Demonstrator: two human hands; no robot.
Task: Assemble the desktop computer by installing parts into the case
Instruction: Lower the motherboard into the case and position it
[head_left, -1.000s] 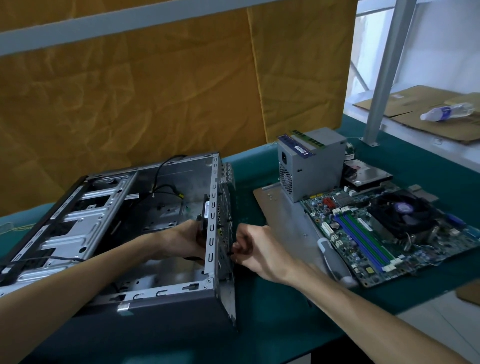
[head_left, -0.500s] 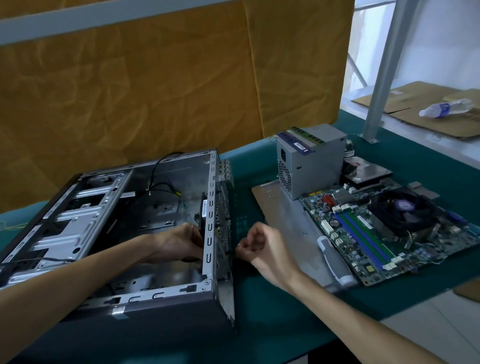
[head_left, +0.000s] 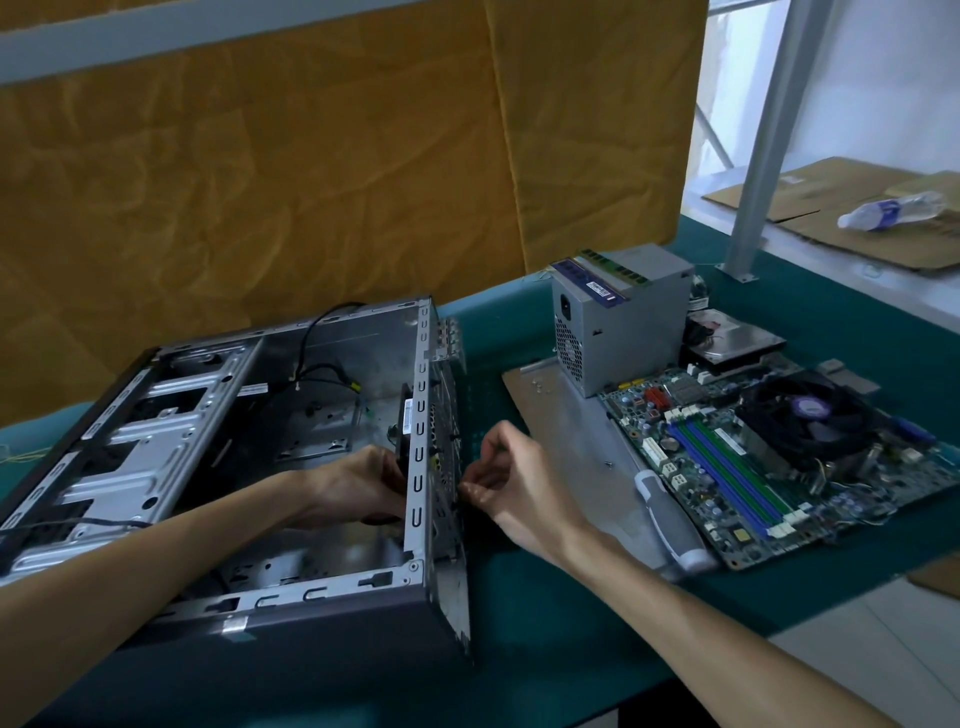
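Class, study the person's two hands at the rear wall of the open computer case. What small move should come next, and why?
Probably seat and twist the small fastener that the right hand pinches into the rear panel of the case. The left hand grips the black fan against that panel from inside, so the fan seems held in place, waiting to be fixed.

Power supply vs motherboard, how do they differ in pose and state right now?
The power supply is a grey metal box standing tall; the motherboard is a green board lying flat. The power supply carries two loose memory sticks on top; the motherboard carries a mounted black fan and blue and green slots. Both sit outside the case, on the green mat, untouched by either of the hands.
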